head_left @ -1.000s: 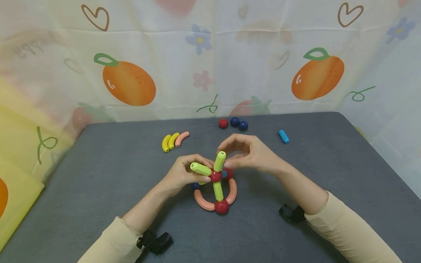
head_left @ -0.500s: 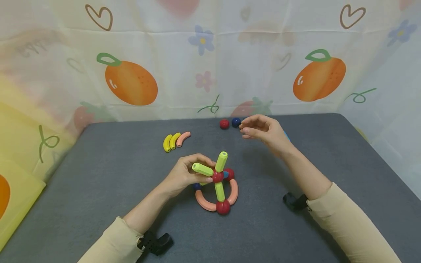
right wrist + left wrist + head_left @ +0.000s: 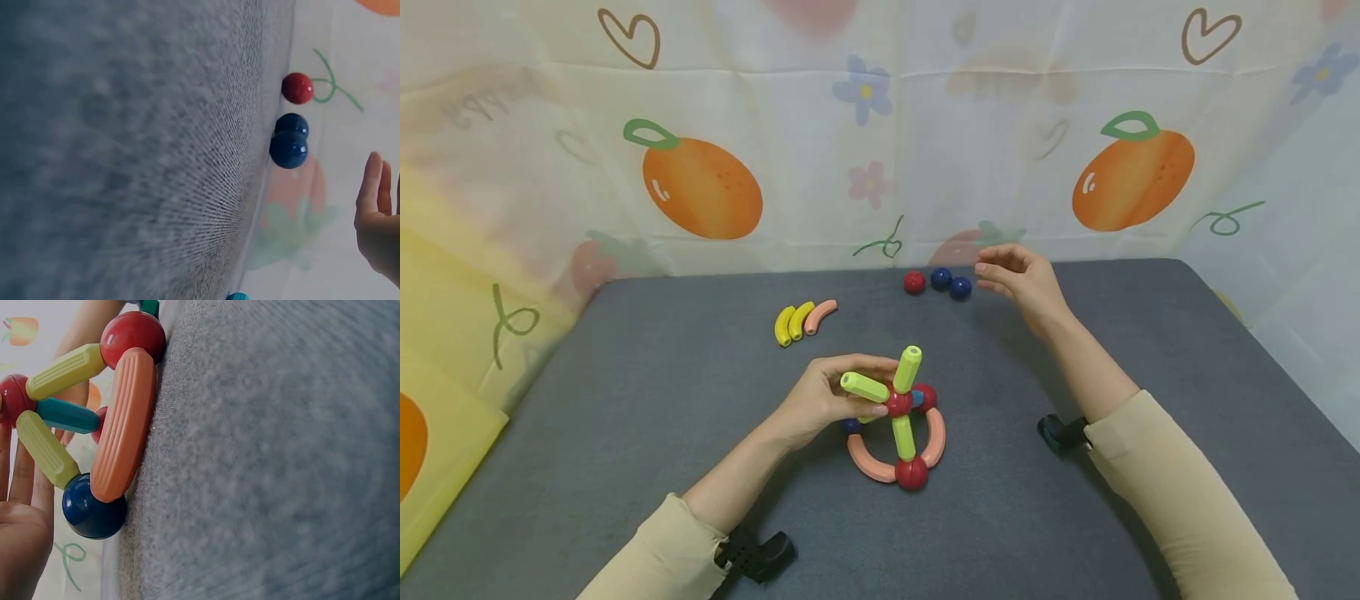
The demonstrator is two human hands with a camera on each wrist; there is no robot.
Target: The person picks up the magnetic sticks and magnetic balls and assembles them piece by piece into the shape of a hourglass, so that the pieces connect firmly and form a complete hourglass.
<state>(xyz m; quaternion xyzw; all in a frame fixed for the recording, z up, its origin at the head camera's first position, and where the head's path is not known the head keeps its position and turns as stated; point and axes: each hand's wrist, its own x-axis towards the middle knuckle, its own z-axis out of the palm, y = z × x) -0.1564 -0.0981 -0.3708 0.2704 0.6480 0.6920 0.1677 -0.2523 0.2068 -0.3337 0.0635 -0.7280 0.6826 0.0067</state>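
Observation:
My left hand (image 3: 831, 393) pinches the upper red ball (image 3: 899, 403) of a magnetic stick-and-ball structure. Two lime sticks (image 3: 909, 368) stick up and out from that ball. Another lime stick (image 3: 903, 439) slopes down to a lower red ball (image 3: 912, 473). Curved pink sticks (image 3: 871, 461) form the base ring, joined to a dark blue ball (image 3: 94, 506). A teal-blue stick (image 3: 67, 416) runs to a further red ball (image 3: 925, 397). My right hand (image 3: 1028, 287), fingers loosely bent and holding nothing, hovers just right of two loose dark blue balls (image 3: 960, 288).
A loose red ball (image 3: 914, 282) lies left of the blue ones at the table's back. Two yellow curved sticks (image 3: 785, 326) and a pink curved one (image 3: 821, 317) lie back left. A blue stick (image 3: 237, 296) shows in the right wrist view. A printed curtain hangs behind the grey table (image 3: 662, 375).
My right hand has moved from beside the structure back and right, past the loose blue balls, and now covers the loose blue stick in the head view. The left hand keeps its hold.

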